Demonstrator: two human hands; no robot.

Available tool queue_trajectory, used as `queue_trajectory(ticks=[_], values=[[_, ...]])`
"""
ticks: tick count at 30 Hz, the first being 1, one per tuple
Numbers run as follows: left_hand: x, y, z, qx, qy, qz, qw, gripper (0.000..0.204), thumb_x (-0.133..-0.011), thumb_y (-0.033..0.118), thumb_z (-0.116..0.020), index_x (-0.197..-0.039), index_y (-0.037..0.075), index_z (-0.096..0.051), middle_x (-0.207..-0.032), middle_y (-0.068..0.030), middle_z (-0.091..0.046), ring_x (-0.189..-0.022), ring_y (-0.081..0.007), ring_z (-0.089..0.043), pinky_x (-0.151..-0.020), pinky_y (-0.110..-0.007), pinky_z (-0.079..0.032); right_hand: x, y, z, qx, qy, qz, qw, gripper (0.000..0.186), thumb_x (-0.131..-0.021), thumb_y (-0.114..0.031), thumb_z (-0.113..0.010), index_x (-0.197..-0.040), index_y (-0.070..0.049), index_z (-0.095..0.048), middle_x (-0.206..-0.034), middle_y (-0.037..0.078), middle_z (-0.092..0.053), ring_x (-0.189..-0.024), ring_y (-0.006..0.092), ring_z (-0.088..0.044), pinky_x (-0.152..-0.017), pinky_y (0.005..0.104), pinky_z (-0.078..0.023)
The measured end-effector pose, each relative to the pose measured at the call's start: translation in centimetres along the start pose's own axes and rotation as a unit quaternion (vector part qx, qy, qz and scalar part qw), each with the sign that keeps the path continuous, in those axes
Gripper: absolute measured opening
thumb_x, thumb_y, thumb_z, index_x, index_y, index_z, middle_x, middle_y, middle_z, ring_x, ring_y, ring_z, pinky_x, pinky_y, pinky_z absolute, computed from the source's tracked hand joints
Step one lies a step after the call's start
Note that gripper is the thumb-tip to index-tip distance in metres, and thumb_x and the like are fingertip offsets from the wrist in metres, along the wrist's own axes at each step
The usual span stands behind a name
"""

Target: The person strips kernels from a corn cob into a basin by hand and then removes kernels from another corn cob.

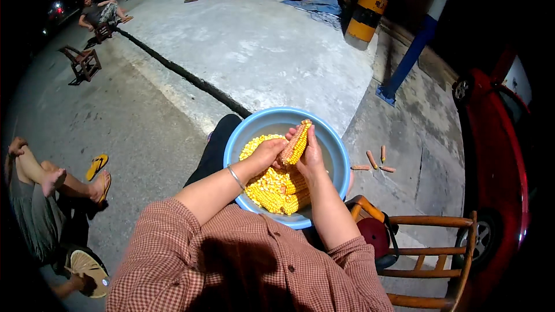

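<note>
Mid-frame I watch the left hand (270, 153) grip a half-stripped corn ear (295, 144) over the blue basin (277, 119), the right hand (311, 155) cradling it. Shelling looks under way; I'd say the next push calls for firm pressure on the remaining yellow kernels (300, 152). Right of centre, bare cobs (372, 159) lie on the ground (399, 133).

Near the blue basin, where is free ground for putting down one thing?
Pale concrete ahead is bare between the dark groove and blue pole; so is grey ground between the stripped cobs, wooden chair and red car. Crowded: the basin, with kernels and yellow cobs under the left hand and right hand.
</note>
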State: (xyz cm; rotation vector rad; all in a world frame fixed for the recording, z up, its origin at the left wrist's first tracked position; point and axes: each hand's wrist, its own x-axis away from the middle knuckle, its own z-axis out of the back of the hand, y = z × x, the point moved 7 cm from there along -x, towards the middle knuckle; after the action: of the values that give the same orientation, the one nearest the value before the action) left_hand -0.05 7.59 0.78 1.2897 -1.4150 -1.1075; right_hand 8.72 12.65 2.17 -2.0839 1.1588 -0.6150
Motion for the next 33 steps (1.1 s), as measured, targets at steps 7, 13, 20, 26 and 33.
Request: queue_trajectory(ticks=[7,13,20,26,33], values=[[0.1,0.2,-0.5,-0.037,-0.005,-0.015,0.999,0.031,-0.087,0.030,-0.052,-0.101,0.003,-0.056,-0.084,-0.0012,-0.058,-0.073,-0.0082,-0.054,-0.064,-0.021,-0.044,-0.3,0.8,0.0,0.075,-0.030,0.000,0.997,0.051,-0.084,-0.051,-0.044,-0.105,-0.005,-0.047,-0.097,0.010,-0.055,-0.088,0.0190,-0.054,-0.077,0.0348,-0.048],[0.1,-0.4,-0.6,-0.067,-0.031,-0.009,0.997,0.028,-0.088,0.026,-0.050,-0.100,0.002,-0.058,-0.084,-0.0010,-0.058,-0.074,-0.0085,-0.054,-0.065,-0.022,-0.043,0.2,1.1,-0.4,0.135,-0.022,-0.004,0.991,0.055,-0.085,-0.055,-0.037,-0.104,-0.005,-0.046,-0.092,0.011,-0.056,-0.083,0.0209,-0.056,-0.074,0.0348,-0.049],[0.2,-1.0,-0.8,-0.049,-0.066,0.011,0.997,0.033,-0.092,0.028,-0.040,-0.105,0.002,-0.055,-0.085,-0.0009,-0.058,-0.072,-0.0067,-0.054,-0.058,-0.019,-0.044,0.9,1.2,-0.8,0.082,-0.028,-0.078,0.993,0.056,-0.084,-0.058,-0.036,-0.102,-0.006,-0.046,-0.088,0.011,-0.056,-0.080,0.0226,-0.058,-0.068,0.0371,-0.051],[0.2,-0.6,-0.6,0.009,-0.021,0.013,1.000,0.038,-0.092,0.031,-0.038,-0.116,0.003,-0.048,-0.089,-0.0030,-0.059,-0.074,-0.0065,-0.055,-0.058,-0.018,-0.044,0.6,1.3,-0.3,0.051,0.024,-0.066,0.996,0.055,-0.084,-0.058,-0.036,-0.101,-0.007,-0.046,-0.086,0.011,-0.056,-0.078,0.0232,-0.058,-0.064,0.0389,-0.052],[0.6,0.3,-1.1,-0.011,-0.030,0.007,0.999,0.033,-0.090,0.025,-0.044,-0.107,-0.002,-0.054,-0.103,-0.0048,-0.056,-0.088,-0.0099,-0.054,-0.076,-0.022,-0.043,0.5,1.4,-0.5,0.166,-0.005,-0.009,0.986,0.056,-0.085,-0.057,-0.034,-0.103,-0.005,-0.046,-0.087,0.011,-0.056,-0.079,0.0207,-0.057,-0.071,0.0320,-0.048]])
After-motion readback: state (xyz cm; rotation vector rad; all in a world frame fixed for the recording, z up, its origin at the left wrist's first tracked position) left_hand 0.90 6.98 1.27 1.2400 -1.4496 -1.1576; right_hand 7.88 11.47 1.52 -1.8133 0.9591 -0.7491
